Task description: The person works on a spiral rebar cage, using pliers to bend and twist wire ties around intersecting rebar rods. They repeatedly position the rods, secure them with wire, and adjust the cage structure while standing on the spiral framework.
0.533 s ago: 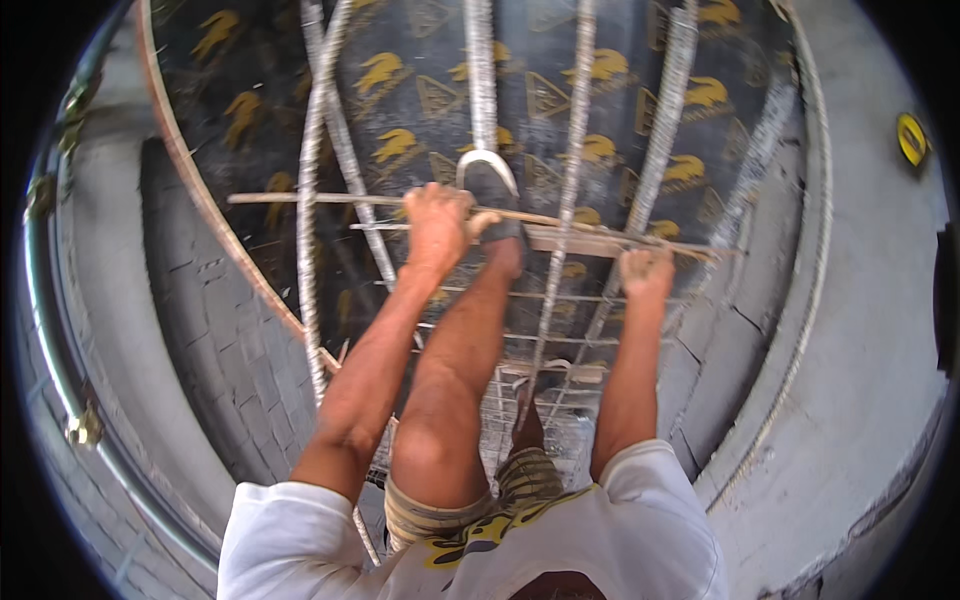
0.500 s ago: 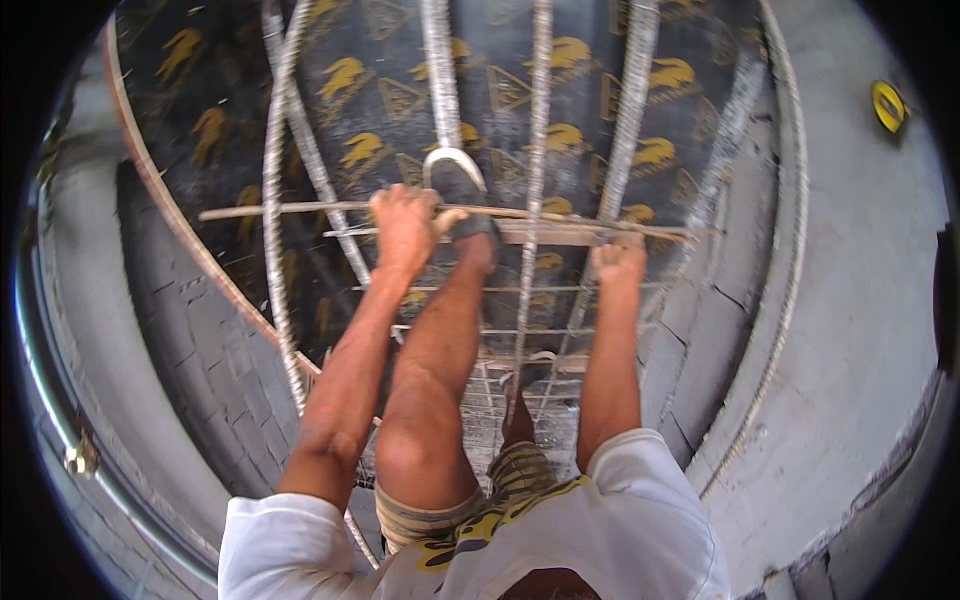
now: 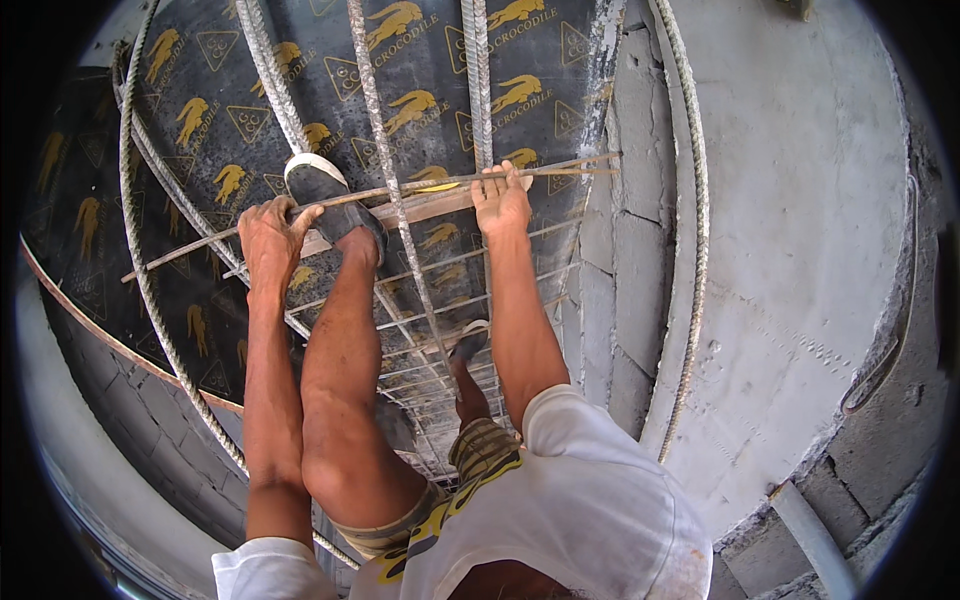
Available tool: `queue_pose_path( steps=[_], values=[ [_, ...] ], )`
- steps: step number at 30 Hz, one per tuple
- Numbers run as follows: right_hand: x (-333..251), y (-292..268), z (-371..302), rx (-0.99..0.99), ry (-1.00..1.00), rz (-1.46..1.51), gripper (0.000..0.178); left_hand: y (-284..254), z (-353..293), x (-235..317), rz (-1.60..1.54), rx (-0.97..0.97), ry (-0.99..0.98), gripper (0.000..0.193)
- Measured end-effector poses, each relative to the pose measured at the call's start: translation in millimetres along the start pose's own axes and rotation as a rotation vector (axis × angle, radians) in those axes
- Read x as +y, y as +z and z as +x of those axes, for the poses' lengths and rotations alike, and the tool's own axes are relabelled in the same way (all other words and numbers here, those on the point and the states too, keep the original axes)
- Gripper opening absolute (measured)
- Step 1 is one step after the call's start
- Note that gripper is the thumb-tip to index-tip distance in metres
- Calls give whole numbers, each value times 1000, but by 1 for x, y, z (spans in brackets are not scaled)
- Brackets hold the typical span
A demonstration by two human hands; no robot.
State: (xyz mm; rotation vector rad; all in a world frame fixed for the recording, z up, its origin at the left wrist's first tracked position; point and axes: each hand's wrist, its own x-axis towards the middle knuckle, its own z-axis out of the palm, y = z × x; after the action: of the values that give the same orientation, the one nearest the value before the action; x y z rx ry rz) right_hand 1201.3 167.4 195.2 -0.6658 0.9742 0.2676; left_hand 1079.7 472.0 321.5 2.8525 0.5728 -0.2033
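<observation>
A thin steel rod (image 3: 205, 243) runs crosswise over the thick ribbed rebars (image 3: 372, 90). My left hand (image 3: 270, 245) is closed round it, thumb lying along the rod, left of my raised shoe (image 3: 318, 180). Farther right, my right hand (image 3: 502, 202) has its fingers bent over the same rod beside a rebar; part of its grip is hidden. A second thin rod (image 3: 580, 171) lies close by at the right end. Just below is a wooden batten (image 3: 425, 204), with my shoe at it. Behind all this is black formwork board (image 3: 410, 150) with yellow prints.
Several thin crossbars (image 3: 535, 232) cross the rebars lower down, where my other shoe (image 3: 470, 340) rests. Grey block wall (image 3: 638, 240) and a smooth concrete surface (image 3: 790, 220) lie at the right. Long bars (image 3: 694, 200) curve along both sides. A grey pipe (image 3: 812, 535) is at lower right.
The view has shifted right, so my hands and the rod appear farther left. The rod now tilts up to the right. Both hands remain at the rod.
</observation>
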Motion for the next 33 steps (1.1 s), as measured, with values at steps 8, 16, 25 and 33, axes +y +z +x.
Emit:
queue_pose_path(
  steps=[8,16,25,33],
  values=[
    [-20,40,43,-201,10,-69,31,-20,36,-7,121,-100,48,46],
    [-29,32,75,-222,64,-231,36,-13,15,-6,71,-461,-73,56],
    [-25,23,59,-442,-9,-289,32,32,-39,-15,-218,-63,-46,35],
    [-47,93,19,-574,-68,-434,29,60,-45,-14,-468,-285,-204,36]
  ],
)
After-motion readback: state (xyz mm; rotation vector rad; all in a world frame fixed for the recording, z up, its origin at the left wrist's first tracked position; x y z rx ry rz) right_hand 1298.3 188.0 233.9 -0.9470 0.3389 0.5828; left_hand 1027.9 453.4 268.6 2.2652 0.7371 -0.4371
